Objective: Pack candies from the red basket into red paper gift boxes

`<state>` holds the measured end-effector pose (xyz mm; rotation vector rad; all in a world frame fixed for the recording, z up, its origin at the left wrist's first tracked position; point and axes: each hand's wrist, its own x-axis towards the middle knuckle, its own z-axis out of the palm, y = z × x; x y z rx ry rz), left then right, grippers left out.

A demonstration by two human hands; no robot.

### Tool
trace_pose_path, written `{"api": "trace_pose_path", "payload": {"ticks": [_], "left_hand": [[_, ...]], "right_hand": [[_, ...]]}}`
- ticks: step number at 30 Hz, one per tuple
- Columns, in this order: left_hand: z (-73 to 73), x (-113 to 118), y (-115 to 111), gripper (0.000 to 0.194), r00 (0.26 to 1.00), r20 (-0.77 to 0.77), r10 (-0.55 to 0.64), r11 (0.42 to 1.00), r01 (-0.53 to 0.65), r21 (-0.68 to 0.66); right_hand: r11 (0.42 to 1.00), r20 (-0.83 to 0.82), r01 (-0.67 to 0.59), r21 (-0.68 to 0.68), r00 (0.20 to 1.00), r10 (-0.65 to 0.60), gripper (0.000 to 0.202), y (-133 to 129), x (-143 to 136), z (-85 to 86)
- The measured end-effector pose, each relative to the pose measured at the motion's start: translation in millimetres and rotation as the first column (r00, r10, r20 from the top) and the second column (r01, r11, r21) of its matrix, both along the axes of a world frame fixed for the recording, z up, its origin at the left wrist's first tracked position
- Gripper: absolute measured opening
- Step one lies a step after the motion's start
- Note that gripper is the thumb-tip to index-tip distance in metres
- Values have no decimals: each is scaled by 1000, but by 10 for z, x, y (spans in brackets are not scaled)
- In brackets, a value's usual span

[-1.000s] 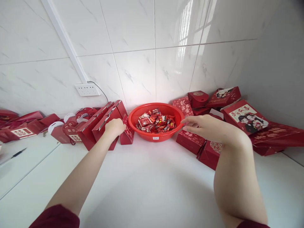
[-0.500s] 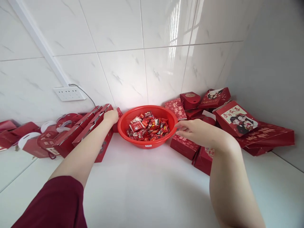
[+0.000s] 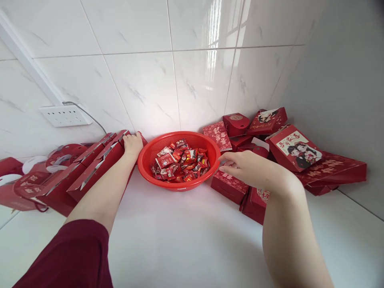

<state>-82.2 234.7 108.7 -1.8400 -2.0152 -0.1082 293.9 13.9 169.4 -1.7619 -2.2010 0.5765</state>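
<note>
A red plastic basket (image 3: 177, 187) stands against the tiled wall, holding many wrapped red candies (image 3: 180, 162). Left of it, my left hand (image 3: 133, 143) rests over the top of the tall red boxes (image 3: 99, 164), its fingers curled down at their edge; whether it grips one is hard to tell. My right hand (image 3: 237, 164) is at the basket's right rim, fingers slightly bent and apart, holding nothing visible. Below that hand lies a patterned red box (image 3: 229, 187).
Several red boxes are piled on the right, one with a couple picture (image 3: 295, 148). Handled red boxes (image 3: 27, 188) stand at the far left. A socket panel (image 3: 65, 116) with a cable is on the wall. Everything rests on a white surface (image 3: 186, 236).
The view has shifted, with the left boxes now further left in it. My left hand has moved slightly left and up, its fingers now spread over the box tops. My right hand stays by the rim.
</note>
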Motion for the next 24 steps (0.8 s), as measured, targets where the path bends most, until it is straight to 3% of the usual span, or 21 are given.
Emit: {"api": "trace_pose_path", "payload": {"ticks": [5, 11, 14, 16, 17, 19, 20, 22, 23, 24], "left_hand": [[116, -40, -41, 36, 999, 23, -45, 999, 45, -23], [544, 147, -212, 34, 975, 55, -213, 976, 210, 51], [641, 391, -471, 33, 929, 58, -366, 924, 355, 140], [556, 593, -778, 33, 869, 44, -493, 857, 475, 200], [460, 698, -974, 32, 811, 23, -584, 794, 565, 225], [175, 898, -1432, 26, 492, -74, -867, 444, 833, 331], [2, 985, -1679, 26, 334, -112, -936, 285, 904, 320], [-349, 1122, -2152, 27, 70, -71, -995, 55, 978, 201], [-504, 1168, -2357, 28, 42, 44, -998, 45, 996, 76], [-636, 1199, -2526, 28, 114, 180, -977, 111, 993, -29]], "right_hand": [[1000, -10, -8, 7, 1000, 8, 31, -9, 17, 17], [999, -108, 51, 17, 993, -49, 36, -186, 240, 122], [984, -130, 167, 59, 979, -158, 41, -319, 471, 164], [954, -142, 291, 74, 950, -279, 43, -389, 658, 160], [931, -146, 359, 71, 927, -346, 43, -412, 758, 145], [872, -153, 487, 42, 866, -476, 41, -432, 965, 88], [840, -157, 542, 20, 832, -533, 40, -431, 1069, 47], [777, -158, 628, -28, 765, -624, 39, -418, 1273, -54], [752, -152, 658, -48, 739, -656, 38, -410, 1370, -110], [733, -141, 677, -66, 721, -678, 37, -404, 1461, -166]]}}
